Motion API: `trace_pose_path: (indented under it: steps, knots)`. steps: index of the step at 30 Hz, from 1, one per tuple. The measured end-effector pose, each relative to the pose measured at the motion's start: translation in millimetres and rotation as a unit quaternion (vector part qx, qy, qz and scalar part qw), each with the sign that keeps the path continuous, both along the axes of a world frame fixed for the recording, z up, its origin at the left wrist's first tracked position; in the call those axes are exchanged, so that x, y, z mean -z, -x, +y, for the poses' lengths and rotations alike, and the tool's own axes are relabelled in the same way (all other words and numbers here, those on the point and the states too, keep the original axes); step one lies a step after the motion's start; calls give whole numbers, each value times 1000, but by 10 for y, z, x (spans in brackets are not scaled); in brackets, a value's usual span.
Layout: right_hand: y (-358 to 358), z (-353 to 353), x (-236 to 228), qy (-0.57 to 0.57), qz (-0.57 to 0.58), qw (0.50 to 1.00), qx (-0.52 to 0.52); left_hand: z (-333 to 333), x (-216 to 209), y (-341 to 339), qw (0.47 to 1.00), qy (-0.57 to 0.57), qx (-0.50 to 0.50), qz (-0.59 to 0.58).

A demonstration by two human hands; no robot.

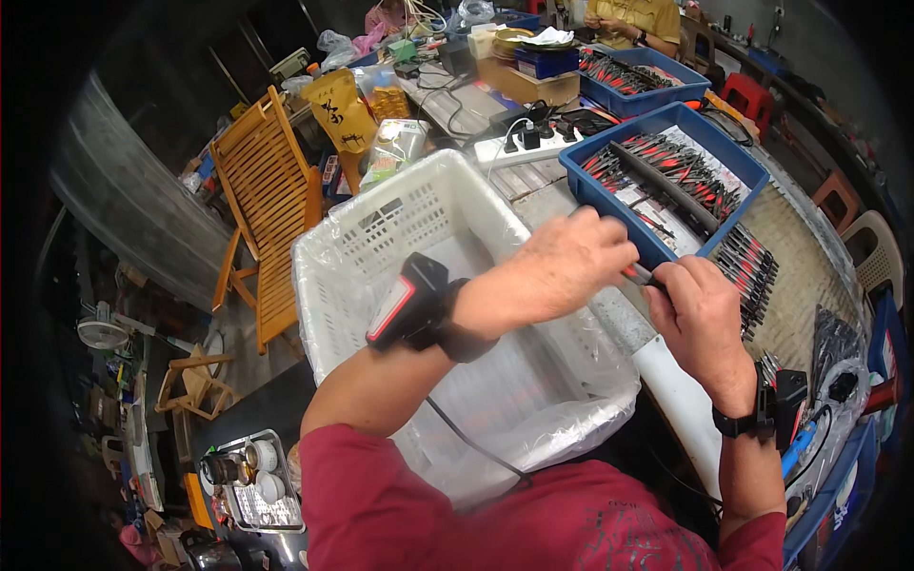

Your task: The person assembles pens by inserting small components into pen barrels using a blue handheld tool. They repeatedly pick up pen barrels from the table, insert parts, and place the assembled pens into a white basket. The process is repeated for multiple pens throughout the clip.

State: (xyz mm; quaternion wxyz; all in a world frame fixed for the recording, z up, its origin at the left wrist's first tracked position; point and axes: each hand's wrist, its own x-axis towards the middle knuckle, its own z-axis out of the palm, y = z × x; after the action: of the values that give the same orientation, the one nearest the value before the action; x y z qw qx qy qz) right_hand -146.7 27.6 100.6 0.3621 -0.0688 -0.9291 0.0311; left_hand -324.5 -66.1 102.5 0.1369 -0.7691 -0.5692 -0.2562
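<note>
Red-tipped rod [645, 277], right of centre: our left hand [574, 255] and right hand [702, 306] pinch it, fingers nearly closed.

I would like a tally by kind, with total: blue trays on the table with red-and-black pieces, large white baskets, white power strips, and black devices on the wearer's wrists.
Blue trays with red-and-black pieces: 2
Large white basket: 1
White power strip: 1
Black wrist devices: 2
Total: 6
</note>
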Motion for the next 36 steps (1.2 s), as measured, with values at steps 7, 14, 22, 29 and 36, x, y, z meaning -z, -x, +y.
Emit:
trace_pose_path:
  steps: [7,14,22,29,36]
  knots:
    - [-58,77,-75,32,-31,999,-13,-64,55,531,964,193,14,-181]
    - [-400,451,36,170,95,976,98,-313,876,1517,667,98,-325,-663]
    - [-723,748,242,208,70,965,146,-298,2304,2014,547,103,-473,-682]
    - [-1043,901,374,217,64,954,196,-70,2829,2169,488,77,-516,-700]
    - [-1267,934,498,208,26,956,203,149,2820,2108,487,35,-606,-627]
